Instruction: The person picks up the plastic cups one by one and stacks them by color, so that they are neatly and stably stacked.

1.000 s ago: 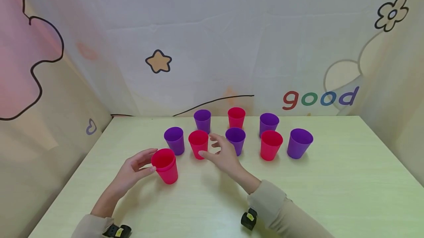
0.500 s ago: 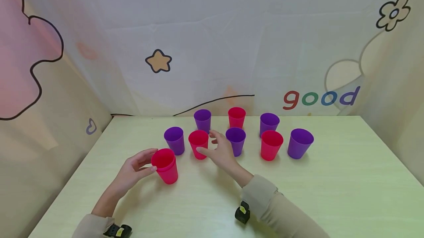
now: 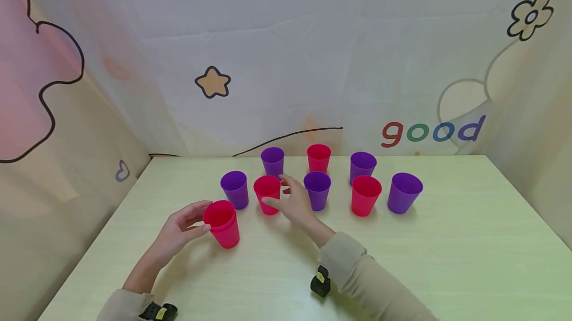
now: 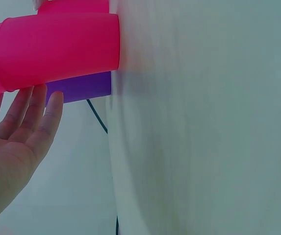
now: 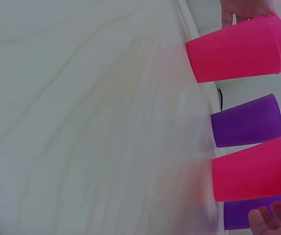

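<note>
Two nested pink-red cups [image 3: 226, 235] stand upright on the table at the left front. My left hand [image 3: 180, 229] is at their left side, its thumb and fingertips by the rim. In the left wrist view the fingers [image 4: 46, 128] are fairly straight against the stack [image 4: 57, 51]. Around a single pink-red cup [image 3: 266, 187] reaches my right hand [image 3: 297, 206], thumb in front and fingers spread on its right. The right wrist view has these fingers [image 5: 272, 223] beside that cup [image 5: 253, 169]; I cannot tell whether the thumb touches it.
Purple cups [image 3: 235, 189] [image 3: 318, 192] [image 3: 404, 194] and pink-red cups [image 3: 366, 197] [image 3: 319, 159] stand upright around the right hand, towards the back and right. Two more purple cups [image 3: 272, 161] [image 3: 363, 164] are in the back row. A printed cloth [image 3: 286, 62] hangs behind the table [image 3: 469, 261].
My right hand has shifted slightly left, its thumb further across the front of the single pink-red cup. The left hand and the nested cups have stayed in place.
</note>
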Available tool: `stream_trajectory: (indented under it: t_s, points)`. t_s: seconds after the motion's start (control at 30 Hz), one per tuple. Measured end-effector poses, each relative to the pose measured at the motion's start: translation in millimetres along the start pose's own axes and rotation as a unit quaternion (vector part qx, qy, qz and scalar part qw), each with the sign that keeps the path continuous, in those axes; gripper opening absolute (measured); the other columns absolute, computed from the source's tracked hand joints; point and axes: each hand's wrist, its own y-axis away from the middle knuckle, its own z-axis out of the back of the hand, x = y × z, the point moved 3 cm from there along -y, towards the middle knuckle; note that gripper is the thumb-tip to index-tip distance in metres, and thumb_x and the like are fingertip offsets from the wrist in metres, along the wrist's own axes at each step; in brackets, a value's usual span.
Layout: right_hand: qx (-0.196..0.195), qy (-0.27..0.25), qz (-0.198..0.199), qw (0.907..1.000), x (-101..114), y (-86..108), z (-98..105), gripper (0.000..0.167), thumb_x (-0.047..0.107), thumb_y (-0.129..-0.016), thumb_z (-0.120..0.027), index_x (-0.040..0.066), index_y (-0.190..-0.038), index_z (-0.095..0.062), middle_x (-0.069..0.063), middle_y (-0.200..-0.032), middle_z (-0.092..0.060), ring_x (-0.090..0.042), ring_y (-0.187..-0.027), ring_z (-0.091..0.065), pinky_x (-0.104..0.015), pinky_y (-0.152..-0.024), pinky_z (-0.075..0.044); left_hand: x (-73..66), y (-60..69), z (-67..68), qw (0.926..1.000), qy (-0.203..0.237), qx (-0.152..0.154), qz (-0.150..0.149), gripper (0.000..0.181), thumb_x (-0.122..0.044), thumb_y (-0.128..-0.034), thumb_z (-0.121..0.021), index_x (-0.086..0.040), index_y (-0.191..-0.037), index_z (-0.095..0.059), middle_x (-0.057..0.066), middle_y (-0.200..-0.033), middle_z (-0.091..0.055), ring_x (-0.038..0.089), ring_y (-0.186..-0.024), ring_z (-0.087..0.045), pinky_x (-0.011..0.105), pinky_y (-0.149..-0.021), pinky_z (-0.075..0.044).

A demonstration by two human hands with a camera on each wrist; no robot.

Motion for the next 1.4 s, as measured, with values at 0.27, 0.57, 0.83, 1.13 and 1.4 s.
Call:
stream_trajectory:
  t_s: [0.27, 0.57, 0.83, 1.13, 1.4]
  points:
    - [-0.003, -0.006, -0.008, 0.9999, -1, -2.6, -3, 0.071, 0.029, -0.071, -0.078, 0.01, -0.131, -0.045, -0.008, -0.119, -0.052, -0.026, -0.105, -0.05, -0.034, -0.076, -0.049, 0.7, -0.1, -0.3, 1.0, 0.007, 0.003, -0.002, 0.05, -0.01, -0.085, -0.063, 0.0, -0.13, -0.043, 0.021, -0.122, -0.05, 0.014, -0.103, -0.054, 0.026, -0.081, -0.049]
    - [-0.005, -0.016, -0.01, 0.9998, 0, -1.0, -3, 0.065, 0.027, -0.072, -0.077, 0.01, -0.128, -0.048, -0.006, -0.115, -0.054, -0.026, -0.104, -0.05, -0.033, -0.075, -0.05, 1.8, -0.2, -0.6, 0.9999, 0.009, 0.001, 0.008, 0.051, -0.01, -0.0845, -0.064, -0.001, -0.13, -0.043, 0.02, -0.123, -0.05, 0.014, -0.103, -0.054, 0.026, -0.08, -0.049]
    - [-0.011, -0.01, 0.0, 0.9999, 3, 1.4, -2, 0.064, 0.028, -0.073, -0.077, 0.011, -0.128, -0.048, -0.004, -0.111, -0.057, -0.024, -0.102, -0.051, -0.032, -0.075, -0.05, 1.1, -1.1, -0.9, 1.0, 0.009, 0.003, -0.001, 0.05, -0.01, -0.085, -0.063, 0.0, -0.13, -0.043, 0.02, -0.121, -0.051, 0.01, -0.102, -0.054, 0.026, -0.08, -0.049]
    - [-0.013, 0.006, 0.031, 0.9994, 13, 9.0, 3, 0.062, 0.029, -0.073, -0.076, 0.011, -0.126, -0.049, -0.003, -0.109, -0.058, -0.023, -0.1, -0.051, -0.031, -0.073, -0.05, 0.3, 0.1, -1.5, 1.0, 0.007, 0.001, 0.003, 0.049, -0.01, -0.085, -0.063, -0.001, -0.129, -0.044, 0.02, -0.121, -0.052, 0.011, -0.102, -0.054, 0.026, -0.081, -0.049]
    - [-0.003, 0.005, 0.051, 0.9987, 21, 15.7, 10, 0.062, 0.029, -0.073, -0.076, 0.01, -0.125, -0.049, -0.003, -0.108, -0.058, -0.023, -0.1, -0.051, -0.032, -0.075, -0.048, 0.6, -0.7, -0.7, 1.0, 0.005, 0.002, 0.002, 0.049, -0.011, -0.0854, -0.063, 0.0, -0.13, -0.044, 0.02, -0.121, -0.051, 0.016, -0.104, -0.054, 0.026, -0.081, -0.048]
